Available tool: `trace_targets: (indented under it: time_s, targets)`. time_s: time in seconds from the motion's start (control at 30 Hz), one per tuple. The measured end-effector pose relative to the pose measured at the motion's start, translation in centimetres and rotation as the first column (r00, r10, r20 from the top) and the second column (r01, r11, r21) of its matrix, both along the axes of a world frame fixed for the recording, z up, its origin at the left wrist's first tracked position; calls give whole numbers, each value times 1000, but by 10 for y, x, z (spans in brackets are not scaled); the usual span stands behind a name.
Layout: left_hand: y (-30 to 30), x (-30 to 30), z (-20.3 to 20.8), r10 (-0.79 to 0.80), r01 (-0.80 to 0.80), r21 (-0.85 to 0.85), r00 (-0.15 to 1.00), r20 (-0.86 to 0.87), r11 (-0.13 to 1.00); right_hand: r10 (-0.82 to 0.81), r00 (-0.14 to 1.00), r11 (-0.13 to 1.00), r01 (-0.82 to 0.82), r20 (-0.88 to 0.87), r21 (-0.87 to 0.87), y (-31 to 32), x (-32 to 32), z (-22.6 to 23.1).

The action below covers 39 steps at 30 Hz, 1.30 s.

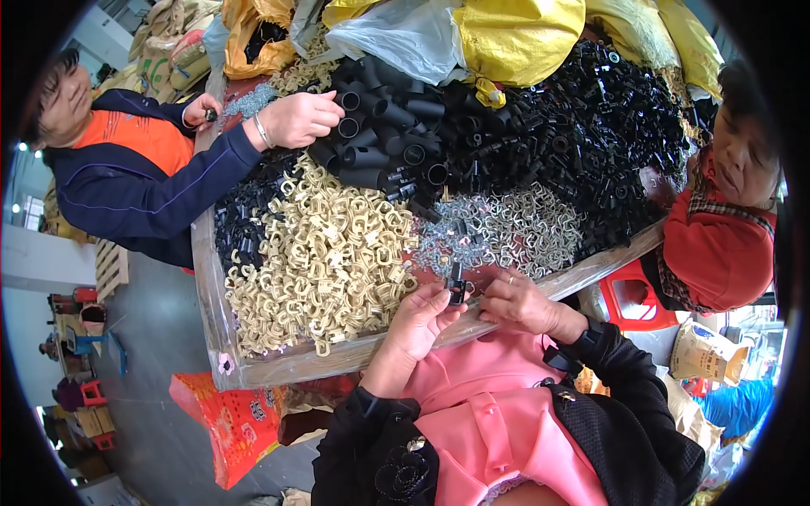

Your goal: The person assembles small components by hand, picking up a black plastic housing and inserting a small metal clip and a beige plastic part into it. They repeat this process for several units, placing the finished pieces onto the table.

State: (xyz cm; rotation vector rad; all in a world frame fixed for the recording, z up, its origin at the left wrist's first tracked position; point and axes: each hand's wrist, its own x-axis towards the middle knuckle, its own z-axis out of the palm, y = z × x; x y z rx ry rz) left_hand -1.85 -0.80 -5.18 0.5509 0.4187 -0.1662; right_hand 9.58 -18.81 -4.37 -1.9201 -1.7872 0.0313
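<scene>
My left hand (415, 324) is closed around a small black plastic part (456, 285) with an upright stem, held just over the near edge of the table. Close to its right is my right hand (525, 305), its fingers drawn together near the wooden rim; whatever they hold, if anything, is too small or hidden to make out. Beyond the hands lie loose silver metal clips (536, 228) and small clear-blue pieces (447, 236). A large heap of cream-coloured plastic clips (329, 253) spreads to the left of my left hand.
A wooden rim (295, 368) borders the table. Black tubes (371, 135) and small black parts (582, 118) are piled farther back, below yellow sacks (519, 38). A co-worker's hand (299, 120) reaches over the tubes from the left; another person (717, 244) sits at the right.
</scene>
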Motion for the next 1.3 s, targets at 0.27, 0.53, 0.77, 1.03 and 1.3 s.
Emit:
trace_targets:
  time_s: [0.27, 0.53, 0.77, 1.03, 1.3]
  targets:
    - [3, -3, -2, 19, -19, 12, 1000, 10, 1000, -477, 879, 876, 474, 14, 92, -11, 33, 15]
    - [4, -5, 3, 24, -24, 4, 1000, 12, 1000, -380, 925, 923, 381, 18, -58, 12, 19, 8]
    - [7, -11, 6, 58, -58, 18, 998, 3, 998, -491, 857, 848, 512, 156, -136, 1, 37, -2]
    - [5, -9, 5, 69, -69, -2, 998, -2, 998, -581, 808, 807, 588, 103, -58, 7, 35, 9]
    - [-2, -5, 7, 59, -59, -4, 998, -4, 998, -570, 804, 820, 567, -166, -69, -5, 47, 4]
